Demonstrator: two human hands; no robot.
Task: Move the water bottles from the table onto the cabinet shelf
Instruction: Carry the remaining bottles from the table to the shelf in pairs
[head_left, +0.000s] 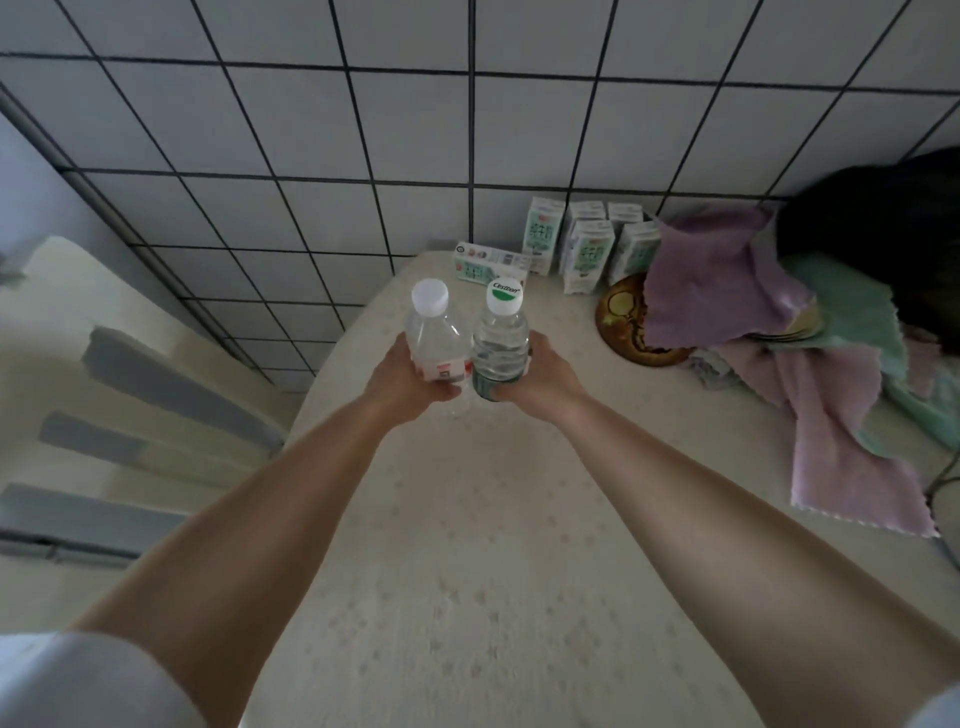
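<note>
Two clear water bottles stand upright side by side over the pale patterned table (467, 545). The left bottle (434, 335) has a plain white cap and a red-and-white label; my left hand (402, 382) grips its lower body. The right bottle (501, 338) has a white cap with a green mark and a green label; my right hand (545, 376) grips it around the lower part. The two bottles touch each other. Whether their bases rest on the table is hidden by my hands. No cabinet shelf shows clearly.
Several small white-and-green cartons (587, 247) stand against the tiled wall (415, 130), one lying flat (488, 262). A brown round plate (623, 325) sits under purple and green cloths (753, 312). A dark object (883, 234) fills the right corner. A chair (130, 405) stands left.
</note>
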